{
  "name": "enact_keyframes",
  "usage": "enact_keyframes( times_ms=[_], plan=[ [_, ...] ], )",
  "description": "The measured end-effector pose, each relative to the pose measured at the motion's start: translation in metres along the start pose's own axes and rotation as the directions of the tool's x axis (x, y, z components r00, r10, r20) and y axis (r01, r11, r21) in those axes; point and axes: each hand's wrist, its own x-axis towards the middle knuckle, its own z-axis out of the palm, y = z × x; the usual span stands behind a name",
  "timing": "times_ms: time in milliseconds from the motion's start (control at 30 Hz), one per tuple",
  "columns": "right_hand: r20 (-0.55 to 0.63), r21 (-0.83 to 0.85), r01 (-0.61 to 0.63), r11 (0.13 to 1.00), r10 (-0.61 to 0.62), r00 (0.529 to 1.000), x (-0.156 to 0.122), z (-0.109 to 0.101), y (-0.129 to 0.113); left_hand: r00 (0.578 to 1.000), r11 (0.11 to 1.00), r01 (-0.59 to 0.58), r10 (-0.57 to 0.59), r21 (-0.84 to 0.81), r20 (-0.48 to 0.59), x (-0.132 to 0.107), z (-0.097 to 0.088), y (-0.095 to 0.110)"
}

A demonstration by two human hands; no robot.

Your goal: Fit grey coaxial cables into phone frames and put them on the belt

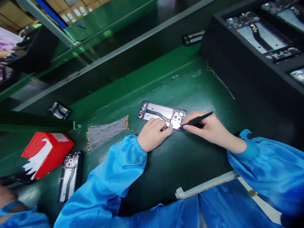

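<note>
Black tray [237, 53] at upper right: compartments holding opened phones [257, 34], silver plates and black cables showing. Second phone [193, 37] lying just left of the tray. Red box [47, 152] at lower left, white strips [38, 160] spilling from its open side.

Open phone [161, 114] lying flat on the mat [185, 152], centre of view, long side running left to right, circuit board at its right end. Left hand [153, 133] curled over the near edge, fingertips pressed down on the phone beside the board. Right hand [210, 128] pinched shut around a black tool [197, 120], tip touching the board at the phone's right end. Both forearms in blue sleeves [114, 177].

Bundle of thin grey wires [106, 133] with gold ends fanned out on the mat, left of the phone and near the left sleeve, not touching it. Further phone [70, 175] lying at lower left, just right of the red box. Another phone [59, 110] on the dark ledge at mid left.

Surface: dark green mat, glossy, scuffed. White strip [206, 185] along the near edge. Behind: grey rail [114, 53] across a green bench, cartons [78, 9] at top left. Another person's blue sleeve [14, 215] at the bottom left corner.
</note>
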Motion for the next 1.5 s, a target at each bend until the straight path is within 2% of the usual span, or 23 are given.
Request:
enact_keyframes(
  times_ms=[200,400,533,733,833,900,1000,1067,1367,1500],
  plan=[
    [0.014,-0.024,0.113,0.993,-0.113,0.994,-0.004,0.003,0.003,1.0,1.0,-0.002,0.002,-0.005,0.008,0.001,0.0,0.0],
    [0.093,-0.123,0.295,0.948,-0.285,0.954,-0.006,0.006,0.0,1.0,0.999,0.01,-0.009,-0.033,0.01,0.001,0.0,0.0],
    [0.101,-0.173,0.356,0.918,-0.344,0.934,-0.006,0.008,-0.002,0.999,0.997,0.024,-0.022,-0.073,0.029,0.0,0.001,-0.002],
    [0.054,-0.056,0.258,0.965,-0.255,0.965,0.0,-0.001,0.002,0.997,0.997,0.046,-0.042,-0.069,0.059,0.001,0.0,0.003],
    [-0.008,-0.107,0.201,0.974,-0.203,0.979,0.005,-0.011,0.004,0.995,0.997,0.073,-0.071,-0.027,0.077,0.002,-0.001,0.011],
    [0.029,-0.188,0.235,0.954,-0.233,0.972,0.009,-0.013,0.006,0.991,0.994,0.111,-0.11,-0.012,0.079,0.003,0.0,0.015],
    [0.177,-0.301,0.341,0.891,-0.299,0.938,0.011,-0.009,0.011,0.98,0.982,0.186,-0.183,-0.041,0.079,0.004,0.002,0.018],
    [0.235,-0.349,0.369,0.861,-0.301,0.924,0.011,-0.003,0.014,0.972,0.971,0.225,-0.219,-0.08,0.083,0.005,0.002,0.017],
    [0.266,-0.393,0.328,0.859,-0.235,0.935,0.012,0.005,0.01,0.971,0.955,0.238,-0.232,-0.175,0.054,0.004,0.002,0.016],
    [0.266,-0.388,0.308,0.868,-0.215,0.94,0.013,0.006,0.01,0.988,0.962,0.146,-0.152,-0.23,-0.006,-0.003,0.004,0.016]
  ],
)
